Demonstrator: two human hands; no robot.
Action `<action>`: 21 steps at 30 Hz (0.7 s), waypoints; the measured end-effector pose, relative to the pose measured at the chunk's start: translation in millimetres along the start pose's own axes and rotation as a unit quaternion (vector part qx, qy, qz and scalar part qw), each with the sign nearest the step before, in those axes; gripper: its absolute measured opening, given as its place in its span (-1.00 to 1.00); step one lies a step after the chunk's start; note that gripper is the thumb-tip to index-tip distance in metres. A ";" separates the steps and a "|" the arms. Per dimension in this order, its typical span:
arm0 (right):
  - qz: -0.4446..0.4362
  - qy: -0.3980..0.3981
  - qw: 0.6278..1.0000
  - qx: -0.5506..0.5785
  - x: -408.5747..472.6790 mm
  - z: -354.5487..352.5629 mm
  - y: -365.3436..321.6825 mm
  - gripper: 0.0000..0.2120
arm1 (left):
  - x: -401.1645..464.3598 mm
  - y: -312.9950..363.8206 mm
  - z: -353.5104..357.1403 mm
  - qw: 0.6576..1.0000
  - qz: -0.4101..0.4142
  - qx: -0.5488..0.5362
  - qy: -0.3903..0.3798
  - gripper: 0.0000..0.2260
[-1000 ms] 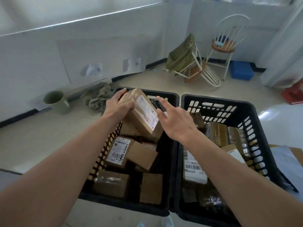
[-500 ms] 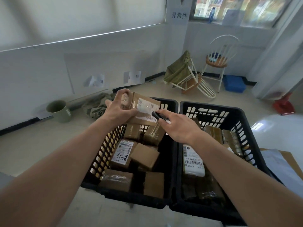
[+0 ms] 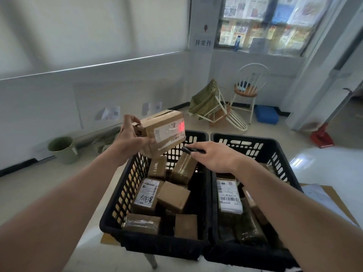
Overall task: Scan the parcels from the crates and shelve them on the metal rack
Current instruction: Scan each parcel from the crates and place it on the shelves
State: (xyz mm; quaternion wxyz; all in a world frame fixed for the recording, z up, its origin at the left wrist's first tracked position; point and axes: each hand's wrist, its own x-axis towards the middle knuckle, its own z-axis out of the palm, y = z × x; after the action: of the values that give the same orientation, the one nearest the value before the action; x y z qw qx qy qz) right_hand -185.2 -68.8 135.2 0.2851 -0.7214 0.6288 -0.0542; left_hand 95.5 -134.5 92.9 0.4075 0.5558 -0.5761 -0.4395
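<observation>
My left hand (image 3: 130,137) grips a taped brown cardboard parcel (image 3: 164,130) above the far end of the left black crate (image 3: 125,185). Its white label faces me, and a red light spot glows on the label's right end. My right hand (image 3: 214,158) holds a small black scanner (image 3: 191,150) pointed at the parcel, just below and right of it. Several more brown parcels lie in the left crate. The right black crate (image 3: 282,156) holds parcels too, one with a large white label (image 3: 228,195). The metal rack is out of view.
Both crates sit on a table with cardboard and paper (image 3: 322,199) at its right edge. On the floor stand a green bucket (image 3: 62,149), a tipped chair with green cloth (image 3: 212,103), an upright white chair (image 3: 248,89), a blue bin (image 3: 267,113) and a red dustpan (image 3: 322,137).
My left hand has lifted the parcel higher and turned its label toward me. My right hand took up the scanner, and a red spot now lights the label. The camera has tilted up.
</observation>
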 end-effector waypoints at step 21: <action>0.037 -0.012 0.988 0.150 -17.6 -5.1 -50.9 -0.68 | -8.4 -4.0 -29.0 0.993 0.033 -0.110 -0.024 -0.26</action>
State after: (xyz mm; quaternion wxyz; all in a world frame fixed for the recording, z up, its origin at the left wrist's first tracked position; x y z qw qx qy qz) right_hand -146.4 -51.7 168.7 0.3992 -0.6470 0.6367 -0.1288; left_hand 124.8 -127.6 97.4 0.4662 0.4779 -0.5521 -0.4995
